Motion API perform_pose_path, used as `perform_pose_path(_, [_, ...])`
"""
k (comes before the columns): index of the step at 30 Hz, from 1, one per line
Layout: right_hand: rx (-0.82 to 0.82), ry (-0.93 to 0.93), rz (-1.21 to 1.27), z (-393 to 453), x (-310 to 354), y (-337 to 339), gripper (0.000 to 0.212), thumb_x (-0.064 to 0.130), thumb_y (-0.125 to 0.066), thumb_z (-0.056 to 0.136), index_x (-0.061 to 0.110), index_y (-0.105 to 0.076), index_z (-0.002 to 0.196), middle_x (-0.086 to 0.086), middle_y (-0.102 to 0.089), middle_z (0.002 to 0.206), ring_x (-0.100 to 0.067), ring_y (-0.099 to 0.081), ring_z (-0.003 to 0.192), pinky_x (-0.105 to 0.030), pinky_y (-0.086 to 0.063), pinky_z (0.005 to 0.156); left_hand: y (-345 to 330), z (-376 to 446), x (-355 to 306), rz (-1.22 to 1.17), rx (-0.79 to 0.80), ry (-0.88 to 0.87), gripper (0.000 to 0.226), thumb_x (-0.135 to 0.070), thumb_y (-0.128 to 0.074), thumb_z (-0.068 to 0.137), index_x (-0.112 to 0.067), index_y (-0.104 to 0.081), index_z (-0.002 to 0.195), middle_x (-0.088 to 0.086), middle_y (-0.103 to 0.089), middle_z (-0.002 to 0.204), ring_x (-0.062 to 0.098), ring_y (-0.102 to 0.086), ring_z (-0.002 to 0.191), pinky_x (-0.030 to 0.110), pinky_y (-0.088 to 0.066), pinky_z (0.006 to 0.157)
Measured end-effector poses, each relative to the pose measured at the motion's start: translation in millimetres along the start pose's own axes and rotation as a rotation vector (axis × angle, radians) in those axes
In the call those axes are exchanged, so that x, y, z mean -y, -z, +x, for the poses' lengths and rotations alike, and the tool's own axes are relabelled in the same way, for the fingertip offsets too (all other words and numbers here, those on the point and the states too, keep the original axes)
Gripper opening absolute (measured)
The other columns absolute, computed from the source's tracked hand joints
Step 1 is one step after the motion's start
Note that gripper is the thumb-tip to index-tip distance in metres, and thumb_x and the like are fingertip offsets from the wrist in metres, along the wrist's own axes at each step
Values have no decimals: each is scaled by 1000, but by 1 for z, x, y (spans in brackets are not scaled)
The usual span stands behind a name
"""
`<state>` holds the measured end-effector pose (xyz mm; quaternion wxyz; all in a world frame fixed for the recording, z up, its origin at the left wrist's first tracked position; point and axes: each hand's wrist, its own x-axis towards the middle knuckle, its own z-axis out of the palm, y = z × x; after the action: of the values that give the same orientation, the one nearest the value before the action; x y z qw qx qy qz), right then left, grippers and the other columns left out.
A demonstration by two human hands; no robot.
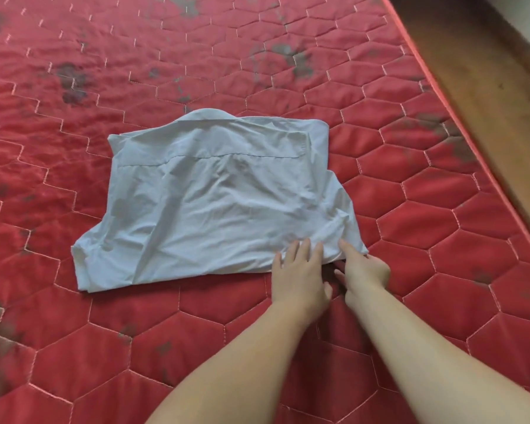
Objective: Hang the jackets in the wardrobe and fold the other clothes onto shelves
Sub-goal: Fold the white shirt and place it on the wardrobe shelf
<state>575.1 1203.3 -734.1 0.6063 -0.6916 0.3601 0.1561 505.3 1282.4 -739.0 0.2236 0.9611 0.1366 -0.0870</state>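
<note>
A pale blue collared shirt (218,194) lies back side up and partly folded on a red quilted mattress (410,194), collar toward the far side. Both my hands are at its near right corner. My left hand (300,273) lies flat with fingers spread, fingertips resting on the hem. My right hand (361,267) has its index finger on top of the corner and its other fingers tucked under the cloth edge, pinching it.
The red mattress has a hexagon stitch pattern and dark stains in several places. Its right edge (459,123) runs diagonally, with a brown wooden floor (487,71) beyond it.
</note>
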Motion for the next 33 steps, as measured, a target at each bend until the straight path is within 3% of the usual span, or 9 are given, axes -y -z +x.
perform_pose_path(4, [118, 71, -28, -4, 12, -11, 15, 12, -77, 73, 11, -62, 74, -2, -64, 68, -13, -57, 53, -24, -46, 51, 1, 13, -12, -60, -91, 87, 65, -33, -64, 80, -19, -44, 140, 2, -54, 135, 26, -47, 126, 41, -36, 101])
perform_pose_path(8, [240, 385, -223, -15, 18, -10, 8, 13, -72, 73, 10, -65, 72, 4, -65, 63, -10, -55, 57, -28, -48, 57, 18, 18, -21, -329, -212, 266, 18, -32, -54, 90, -25, -59, 106, 4, -69, 96, 30, -62, 91, 38, -43, 74])
perform_pose_path(10, [294, 477, -285, -22, 22, -10, 12, 17, -72, 75, 12, -62, 69, 5, -64, 61, -11, -54, 57, -32, -48, 60, 31, 20, -20, -440, -183, 373, 17, -33, -47, 94, -26, -61, 102, 8, -69, 94, 33, -62, 90, 38, -44, 72])
perform_pose_path(17, [470, 544, -304, -53, 35, -29, 30, 46, -58, 90, 25, -56, 111, 3, -63, 106, -2, -58, 85, -12, -41, 73, 66, 12, 8, -1007, -337, 605, 20, -26, -54, 91, -18, -63, 75, 0, -67, 77, 22, -61, 79, 35, -47, 71])
perform_pose_path(19, [522, 555, -400, -58, 32, -41, 57, 56, -55, 89, 24, -47, 136, 2, -53, 126, -4, -56, 100, -13, -41, 85, 74, 5, 21, -1270, -354, 693, 15, -29, -62, 87, -19, -67, 76, 2, -72, 79, 22, -66, 80, 38, -53, 76])
perform_pose_path(22, [593, 594, -500, -71, 28, -65, 78, 70, -52, 80, 26, -42, 143, 5, -45, 140, -13, -46, 128, -33, -37, 110, 82, -5, 45, -1511, -365, 801, 16, -27, -60, 95, -19, -68, 84, 4, -74, 84, 25, -70, 86, 46, -56, 87])
perform_pose_path(27, [678, 646, -656, -96, 14, -104, 60, 39, -52, 97, 18, -33, 149, -4, -34, 153, -13, -30, 141, -21, -21, 111, 93, -21, 88, -1598, -369, 796, 15, -22, -55, 97, -17, -69, 100, 7, -75, 98, 27, -71, 95, 44, -58, 85])
perform_pose_path(30, [670, 749, -784, -104, 7, -119, 60, 40, -52, 96, 19, -35, 149, -7, -32, 153, -17, -26, 143, -29, -20, 115, 106, -25, 108, -1704, -272, 760, 24, -28, -53, 98, -12, -65, 112, 7, -73, 94, 20, -73, 75, 32, -58, 69])
perform_pose_path(33, [577, 835, -902, -105, 4, -128, 52, 48, -50, 92, 25, -48, 138, -5, -35, 148, -22, -29, 139, -35, -23, 111, 112, -25, 124, -1594, -232, 737, 20, -27, -50, 100, -13, -65, 101, 5, -69, 90, 19, -70, 77, 34, -58, 76])
